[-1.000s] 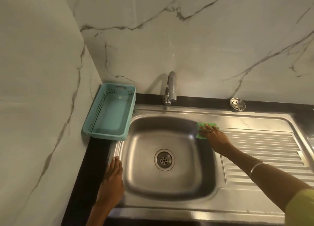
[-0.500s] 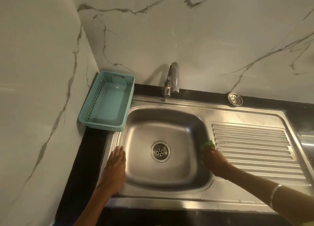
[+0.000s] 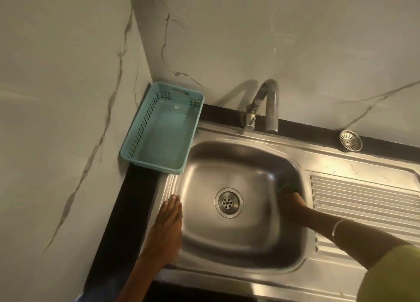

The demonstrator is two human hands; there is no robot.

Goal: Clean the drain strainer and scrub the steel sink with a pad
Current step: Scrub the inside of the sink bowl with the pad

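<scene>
1. Right hand is down inside the steel sink, knuckles up, fingers curled over a green scrub pad and pressing it against the basin's right wall.
2. Only a green edge of the pad peeks out just past the fingertips; the rest is hidden under the hand, so the clamp itself is mostly covered.
3. A metal bangle sits on that wrist, and behind it the forearm crosses the basin rim towards a yellow-green sleeve.
4. Across the basin from the pad, the left hand lies flat, fingers straight and together, palm down on the sink's left rim, gripping nothing.
5. Between the two hands, the drain opening sits in the basin floor, well clear of the pad.
6. The drain strainer rests on the black ledge by the marble wall, well beyond the scrubbing hand and out of its reach.
7. Just beside the pad hand, on its outer side, the ribbed drainboard runs off.
8. Beyond the flat hand, a teal plastic basket sits in the corner; the curved tap stands at the far rim.
</scene>
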